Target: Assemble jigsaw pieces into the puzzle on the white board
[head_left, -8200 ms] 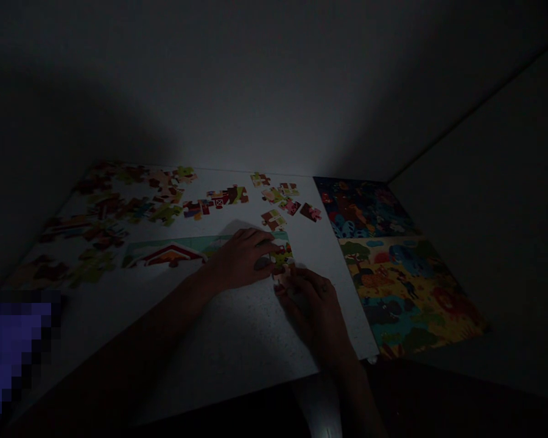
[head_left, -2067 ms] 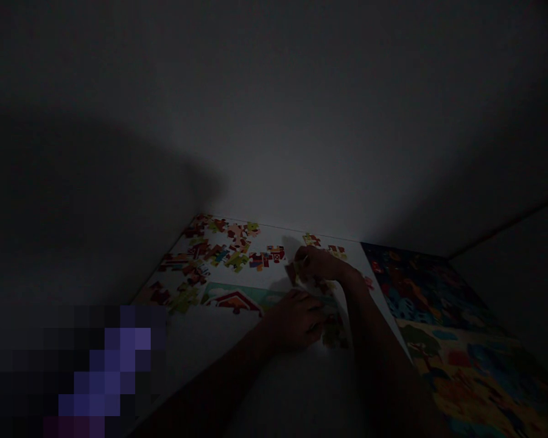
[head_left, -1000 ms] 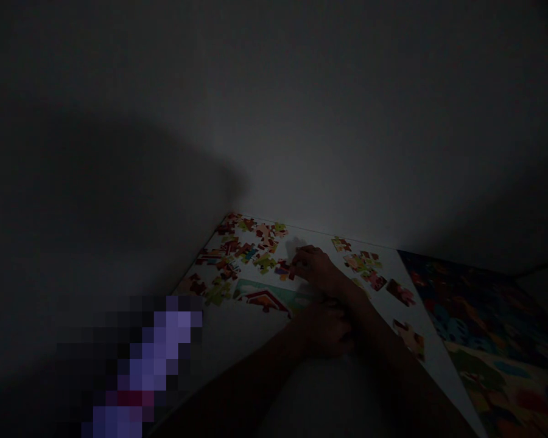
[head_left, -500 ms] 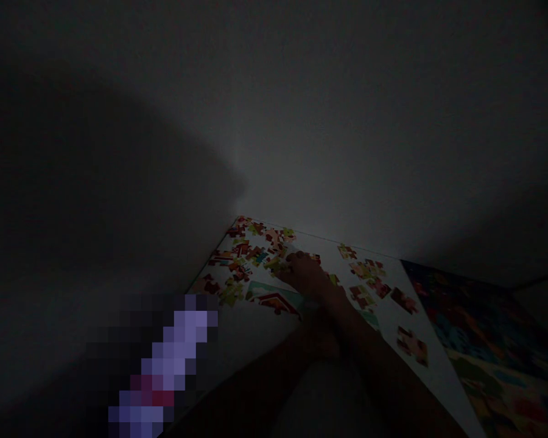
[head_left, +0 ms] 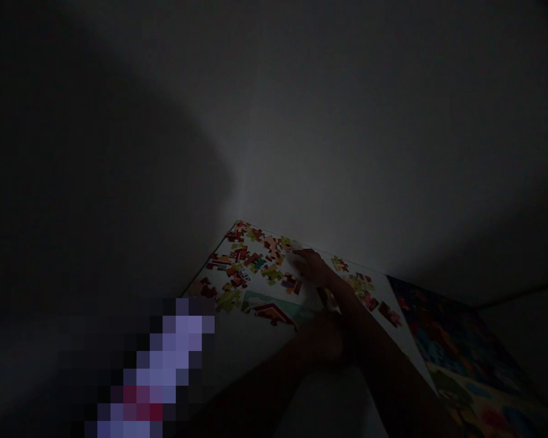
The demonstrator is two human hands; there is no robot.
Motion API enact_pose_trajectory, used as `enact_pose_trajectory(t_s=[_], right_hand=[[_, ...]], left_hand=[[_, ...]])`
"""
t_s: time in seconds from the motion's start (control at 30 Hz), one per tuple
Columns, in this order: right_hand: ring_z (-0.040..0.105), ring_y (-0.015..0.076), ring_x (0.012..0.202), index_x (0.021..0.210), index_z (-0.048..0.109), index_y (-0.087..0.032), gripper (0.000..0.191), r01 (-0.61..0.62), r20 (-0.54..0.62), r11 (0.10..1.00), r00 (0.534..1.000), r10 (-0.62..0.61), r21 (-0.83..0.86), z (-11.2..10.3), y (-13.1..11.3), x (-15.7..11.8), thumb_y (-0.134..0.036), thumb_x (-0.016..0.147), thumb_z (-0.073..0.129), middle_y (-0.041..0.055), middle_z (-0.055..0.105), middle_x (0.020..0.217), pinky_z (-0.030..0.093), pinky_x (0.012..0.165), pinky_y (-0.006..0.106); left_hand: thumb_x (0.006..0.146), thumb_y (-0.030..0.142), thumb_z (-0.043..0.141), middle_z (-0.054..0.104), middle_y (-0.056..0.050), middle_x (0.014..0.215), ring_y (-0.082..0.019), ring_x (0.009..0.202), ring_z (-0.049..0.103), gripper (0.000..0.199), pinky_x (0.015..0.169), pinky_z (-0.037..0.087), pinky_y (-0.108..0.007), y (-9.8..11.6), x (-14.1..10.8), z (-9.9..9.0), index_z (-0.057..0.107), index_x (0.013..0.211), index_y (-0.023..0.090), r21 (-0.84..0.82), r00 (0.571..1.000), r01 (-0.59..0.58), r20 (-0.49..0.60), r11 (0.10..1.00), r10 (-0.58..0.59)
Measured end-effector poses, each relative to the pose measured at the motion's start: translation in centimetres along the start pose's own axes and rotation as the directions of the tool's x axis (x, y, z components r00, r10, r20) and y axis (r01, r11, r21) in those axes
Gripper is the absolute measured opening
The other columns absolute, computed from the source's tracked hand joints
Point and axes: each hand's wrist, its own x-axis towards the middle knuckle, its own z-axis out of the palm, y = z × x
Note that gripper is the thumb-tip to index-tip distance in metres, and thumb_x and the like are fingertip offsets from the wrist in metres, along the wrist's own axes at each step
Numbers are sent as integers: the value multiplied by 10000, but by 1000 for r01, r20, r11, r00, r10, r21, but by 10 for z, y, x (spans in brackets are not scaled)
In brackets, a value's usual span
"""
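The right hand [head_left: 313,269] reaches, fingers forward, over scattered jigsaw pieces [head_left: 256,258], and the shadowed left hand [head_left: 322,337] lies below it; whether either holds anything is too dark to tell. The white desk [head_left: 221,328] meets a dim wall [head_left: 347,152], with a colourful printed board [head_left: 456,347] beside it.

Head camera, worn on your head: you get one view, looking forward and down over your forearms from close above the work. The frame sits rolled, so the far edge of the white table [head_left: 395,325] runs on a slant. A dim wall [head_left: 329,134] fills the upper half. The puzzle pieces [head_left: 251,261] sit just above mid-frame on the left, your right hand [head_left: 311,267] near centre, and your left hand [head_left: 323,339] lower and dark. A pixelated purple patch [head_left: 164,365] covers the lower left; a printed picture panel [head_left: 456,347] is cut off at lower right.
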Motion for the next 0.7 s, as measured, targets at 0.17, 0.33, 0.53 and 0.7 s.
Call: enact_pose_trajectory(t_s=[0.17, 0.33, 0.53, 0.7], right_hand=[[573, 297, 1239, 1371, 556, -176, 465, -259, -117, 966, 959, 258, 8, -10, 62, -32, -349, 950, 461, 149, 565, 1393, 451, 1044, 445], [550, 278, 1278, 1324, 591, -184, 434, -231, -197, 973, 953, 230, 21, -4, 103, -63, -339, 943, 451, 136, 579, 1386, 437, 1074, 447], [574, 291, 1240, 1313, 590, -162, 424, -178, -159, 984, 971, 177, 11, -4, 63, -30, -325, 930, 510, 157, 563, 1394, 453, 1043, 441], [595, 232, 1204, 1299, 599, -211, 384, 158, -33, 984, 987, -156, 84, -7, -8, 25, -354, 994, 414, 106, 625, 1326, 457, 1027, 366]], left_hand=[[936, 458, 542, 681, -65, 993, -236, 1027, 599, 331, 973, 410, -412, 6, -4, -10, 700, 1009, 176, 100, 998, -58, -9, 993, 59], [938, 370, 534, 676, -28, 948, -202, 930, 592, 253, 893, 424, -371, 10, -7, -13, 690, 904, 174, 72, 998, -35, -44, 997, 38], [937, 391, 539, 688, -27, 936, -208, 933, 594, 261, 885, 429, -372, 8, -5, -9, 699, 904, 187, 116, 996, -64, -48, 991, 70], [905, 411, 604, 717, -65, 932, -226, 922, 626, 257, 866, 452, -386, 1, -1, -5, 718, 913, 181, 219, 994, -102, 46, 970, 94]])
